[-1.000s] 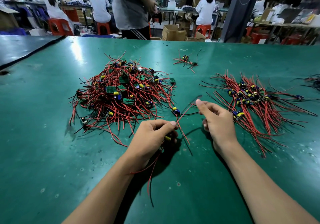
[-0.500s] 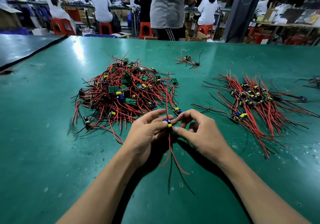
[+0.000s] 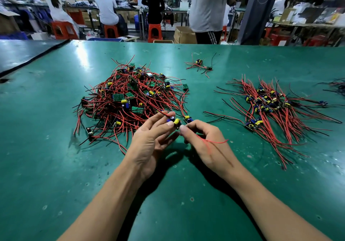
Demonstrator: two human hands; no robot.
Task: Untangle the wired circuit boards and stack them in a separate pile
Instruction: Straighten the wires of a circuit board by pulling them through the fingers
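Boards with red and black leads lay in two heaps on the green surface (image 3: 56, 147). The tangled pile (image 3: 128, 98) sat left of centre, its wires looped over one another. The sorted pile (image 3: 270, 108) lay to the right, well apart from it, its leads fanned roughly one way. Between them and nearer, both hands met above the surface. The left grip (image 3: 151, 140) pinched a single circuit board (image 3: 175, 122) between thumb and forefinger, the other fingers loosely extended. The right grip (image 3: 205, 141), fingers curled, pinched the same board from its near right side. A red wire (image 3: 214, 142) draped across the back of the right hand. The board was held just beside the tangled pile's near right edge. A small cluster (image 3: 200, 65) of wired boards lay alone toward the far edge. Beyond the surface stood a person in a grey shirt (image 3: 207, 7), and others sat at benches on red stools (image 3: 63, 29).
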